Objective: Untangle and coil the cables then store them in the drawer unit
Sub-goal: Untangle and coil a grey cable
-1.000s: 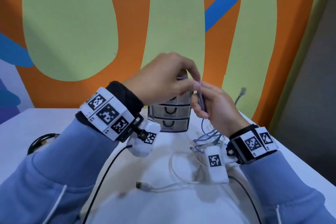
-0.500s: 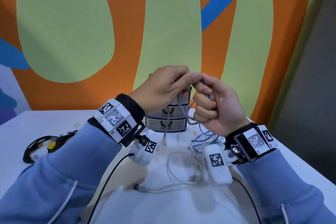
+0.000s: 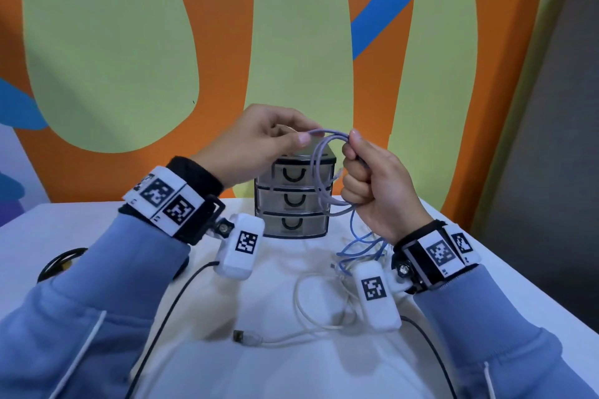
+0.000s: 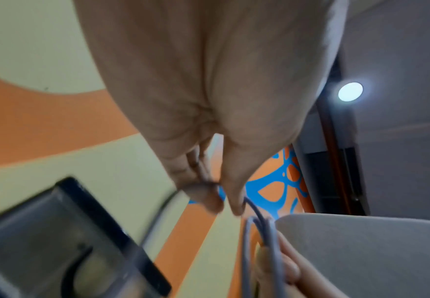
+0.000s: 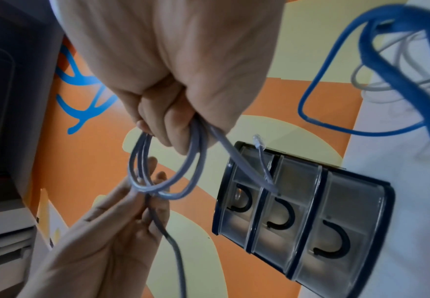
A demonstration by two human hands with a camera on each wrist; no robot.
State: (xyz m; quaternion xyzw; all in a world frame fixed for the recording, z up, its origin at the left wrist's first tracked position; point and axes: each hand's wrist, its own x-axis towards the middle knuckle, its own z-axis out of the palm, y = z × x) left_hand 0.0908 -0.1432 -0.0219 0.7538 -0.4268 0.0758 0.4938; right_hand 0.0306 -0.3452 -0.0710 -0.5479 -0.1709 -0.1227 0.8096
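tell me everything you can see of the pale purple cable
The pale purple cable is thin, round and smooth-jacketed, wound into a few loose loops held in the air in front of the drawer unit. The right hand grips the bundle; the left hand pinches the top strand. One clear plug end sticks out free.

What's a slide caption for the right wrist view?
Right hand grips a coiled cable; drawer unit behind, drawers shut.

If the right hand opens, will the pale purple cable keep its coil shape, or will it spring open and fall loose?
Probably it would spring open. The pale purple cable forms loops only where the right hand grips them and the left hand pinches the strand. Its free plug end sticks out straight, so it seems somewhat stiff. It looks thin and light.
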